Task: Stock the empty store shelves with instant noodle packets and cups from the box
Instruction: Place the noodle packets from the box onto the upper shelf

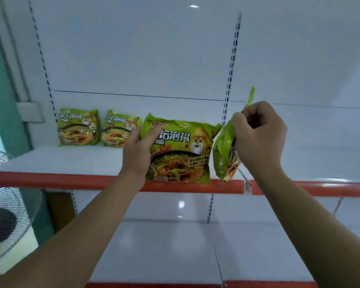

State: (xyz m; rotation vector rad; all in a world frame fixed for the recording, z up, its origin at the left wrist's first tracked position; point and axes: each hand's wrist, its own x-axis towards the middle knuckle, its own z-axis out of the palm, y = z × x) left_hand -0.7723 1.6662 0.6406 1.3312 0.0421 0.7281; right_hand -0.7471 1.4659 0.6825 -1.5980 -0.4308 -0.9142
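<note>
From where I stand, the left hand [140, 150] has its fingers wrapped over the left edge of a front-facing packet [181, 150], holding it upright with its bottom edge level with the red lip [71, 180] of the shelf [71, 161]. The right hand [260, 134] is bunched tight, pinching the top seam of an edge-on packet [224, 154] that dangles just right of the first, the two nearly touching. A far-left packet [78, 127] and a second packet [120, 132] beside it lean on the back panel [133, 59] at the far side of the same shelf, well apart from the hands. The box is out of sight.

The weakest point, I think, is that seam pinch. The slick wrapper hangs by a thin strip, and a quick swing towards the shelf could pull it free and drop it to the lower shelf [164, 246] or the floor.

The front-facing packet sits so near the lip that, if let go there, it would likely tip forward over the edge. It needs to go well back first.

Setting either one down carelessly beside the leaning pair could knock them flat.

With both hands loaded, neither is free to catch a slip.
</note>
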